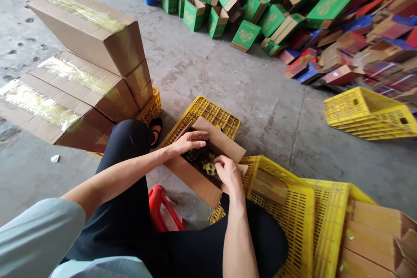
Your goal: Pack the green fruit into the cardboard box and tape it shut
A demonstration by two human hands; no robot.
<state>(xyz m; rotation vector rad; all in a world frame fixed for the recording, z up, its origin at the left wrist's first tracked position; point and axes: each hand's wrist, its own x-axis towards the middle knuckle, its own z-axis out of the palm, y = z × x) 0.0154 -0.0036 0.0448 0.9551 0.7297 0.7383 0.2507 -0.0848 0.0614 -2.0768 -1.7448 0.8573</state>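
An open brown cardboard box [195, 178] rests on an upturned yellow plastic crate [211, 110] in front of my knees. Dark and yellow items [208, 167] lie inside it. My left hand [190, 141] lies flat on the box's far flap, fingers stretched out. My right hand [228, 173] curls at the box's near right edge, fingers pinched by the yellow item inside; what it grips is hidden.
Taped brown cartons [87, 30] are stacked at the left. A red stool [163, 208] is under me. Yellow crates [293, 208] with flat cardboard stand at the right, another [368, 113] farther off. Green [247, 4] and red-blue small boxes [342, 61] pile at the back.
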